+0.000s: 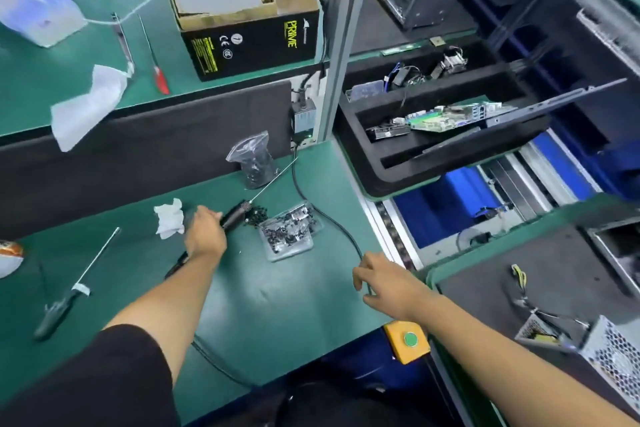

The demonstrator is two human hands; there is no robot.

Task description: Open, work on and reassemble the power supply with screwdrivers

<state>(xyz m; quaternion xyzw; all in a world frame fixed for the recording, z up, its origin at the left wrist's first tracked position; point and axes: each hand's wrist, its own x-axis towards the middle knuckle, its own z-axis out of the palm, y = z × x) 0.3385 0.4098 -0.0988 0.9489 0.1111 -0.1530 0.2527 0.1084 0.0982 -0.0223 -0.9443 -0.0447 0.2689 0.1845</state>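
The perforated silver metal power supply (pixel 602 354) sits near right, closest to my right hand (pixel 388 284), loose-fingered over a black cable (pixel 332 222). Farther left, my left hand (pixel 204 232) grips a black-handled screwdriver (pixel 239 211), shaft pointing far-right.

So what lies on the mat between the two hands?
Head view: between the left hand and right hand lie a clear screw tray and a black cable over green mat.

"PRIME" and CE mark on black cardboard box (pixel 256 45)
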